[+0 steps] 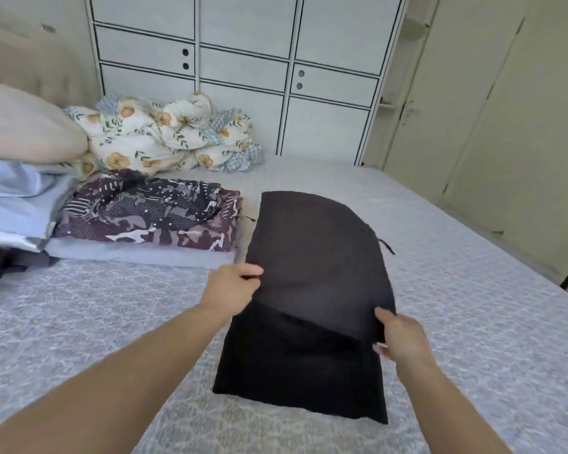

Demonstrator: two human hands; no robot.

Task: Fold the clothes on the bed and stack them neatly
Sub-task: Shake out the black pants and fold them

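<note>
**Item: black garment, partly folded**

Black garment lies mid-bed, right of the patterned folded stack. Left hand pinches its left edge; right hand grips the right edge of the turned-over upper layer. Appears soft, thick, limp, not slippery. Best held at fold corners, both sides together.

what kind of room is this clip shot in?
Most likely a home bedroom. The hands work on a bed with a grey patterned cover; a pillow and a bunched floral quilt lie at its far side, and a white wardrobe with panelled doors stands behind.
</note>
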